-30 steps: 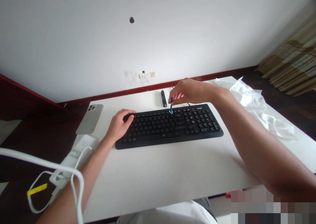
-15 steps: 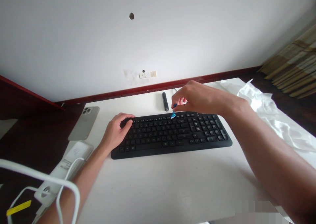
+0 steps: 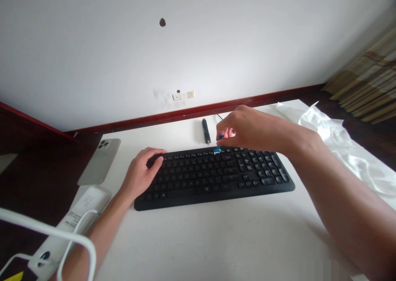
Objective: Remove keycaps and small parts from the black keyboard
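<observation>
A black keyboard (image 3: 198, 190) lies on the white table. My left hand (image 3: 142, 167) is closed round its upper left corner, thumb on the near side of that edge and fingers along the back. Between the thumb and fingers of my right hand (image 3: 236, 126) is a small blue brush (image 3: 218, 149) with white bristles. The bristles point down at the top row of keys, a little right of the middle. Part of the brush's handle is hidden by my fingers, and my right hand and wrist cover some of the keyboard's back edge.
Behind the keyboard lies a black pen-like stick (image 3: 206, 131). A phone (image 3: 100, 161) rests at the table's left edge, near a white power strip (image 3: 74, 215) with white cables (image 3: 46, 227). Crumpled clear plastic (image 3: 328, 128) covers the right side. The wall (image 3: 198, 58) stands behind.
The view has shifted slightly, so the keyboard and table appear a little lower. The brush stays near the same top-row keys, its bristles turned slightly. My left hand keeps its hold.
</observation>
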A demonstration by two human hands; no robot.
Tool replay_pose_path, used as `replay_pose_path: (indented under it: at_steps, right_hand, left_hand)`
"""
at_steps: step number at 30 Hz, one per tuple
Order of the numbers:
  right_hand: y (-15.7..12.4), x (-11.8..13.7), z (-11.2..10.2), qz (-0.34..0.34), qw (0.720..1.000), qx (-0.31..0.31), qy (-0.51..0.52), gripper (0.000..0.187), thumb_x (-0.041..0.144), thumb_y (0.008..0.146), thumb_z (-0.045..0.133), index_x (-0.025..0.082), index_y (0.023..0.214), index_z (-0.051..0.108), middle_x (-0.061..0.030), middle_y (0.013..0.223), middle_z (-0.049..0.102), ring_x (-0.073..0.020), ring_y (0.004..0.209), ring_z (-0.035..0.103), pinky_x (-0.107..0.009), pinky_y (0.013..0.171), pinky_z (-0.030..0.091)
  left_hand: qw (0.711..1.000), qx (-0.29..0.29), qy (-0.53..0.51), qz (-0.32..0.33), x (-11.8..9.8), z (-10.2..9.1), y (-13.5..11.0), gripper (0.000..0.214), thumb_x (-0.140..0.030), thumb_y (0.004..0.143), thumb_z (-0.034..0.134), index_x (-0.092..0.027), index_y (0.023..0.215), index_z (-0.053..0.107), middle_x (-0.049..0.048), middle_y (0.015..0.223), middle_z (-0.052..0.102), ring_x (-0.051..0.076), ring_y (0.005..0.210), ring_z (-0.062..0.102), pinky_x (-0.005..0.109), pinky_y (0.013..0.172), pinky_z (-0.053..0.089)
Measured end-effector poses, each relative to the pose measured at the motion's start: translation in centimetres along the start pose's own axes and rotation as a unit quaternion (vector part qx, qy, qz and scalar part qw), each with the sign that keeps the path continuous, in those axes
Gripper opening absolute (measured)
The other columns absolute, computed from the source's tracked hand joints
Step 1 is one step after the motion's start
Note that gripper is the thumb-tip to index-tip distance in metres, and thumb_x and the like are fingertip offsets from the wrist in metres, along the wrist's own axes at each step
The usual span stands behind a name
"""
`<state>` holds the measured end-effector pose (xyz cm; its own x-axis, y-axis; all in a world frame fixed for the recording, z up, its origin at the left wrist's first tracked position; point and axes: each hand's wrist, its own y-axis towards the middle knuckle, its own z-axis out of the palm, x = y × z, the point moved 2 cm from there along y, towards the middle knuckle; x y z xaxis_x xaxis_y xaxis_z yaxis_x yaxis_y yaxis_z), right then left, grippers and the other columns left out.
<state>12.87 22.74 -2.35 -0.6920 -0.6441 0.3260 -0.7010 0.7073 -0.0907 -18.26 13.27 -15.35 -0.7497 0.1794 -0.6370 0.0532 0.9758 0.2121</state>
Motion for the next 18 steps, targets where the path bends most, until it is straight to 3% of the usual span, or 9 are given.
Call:
replay_pose_path:
  at_steps: [13, 18]
  right_hand:
    - [0.8, -0.4, 0.8, -0.005, 0.999, -0.008, 0.052, 0.012, 0.025, 0.088, 0.068, 0.02, 0.088, 0.079, -0.0062, 0.091, 0.079, -0.0198, 0.084, 0.071, -0.031, 0.072, 0.051]
    - [1.3, -0.7, 1.8, -0.029, 0.991, 0.041, 0.121, 0.013, 0.025, 0.087, 0.068, 0.021, 0.086, 0.08, -0.0042, 0.088, 0.079, -0.0201, 0.084, 0.073, -0.029, 0.073, 0.052]
  left_hand:
    - [1.0, 0.002, 0.003, 0.0, -0.2, 0.0, 0.1, 0.025, -0.039, 0.101, 0.054, -0.026, 0.113, 0.072, 0.003, 0.117, 0.072, 0.024, 0.114, 0.065, 0.039, 0.106, 0.049]
    - [1.0, -0.004, 0.0, 0.005, -0.2, 0.0, 0.2, 0.025, -0.038, 0.101, 0.054, -0.026, 0.112, 0.073, 0.003, 0.117, 0.073, 0.024, 0.114, 0.066, 0.039, 0.106, 0.049]
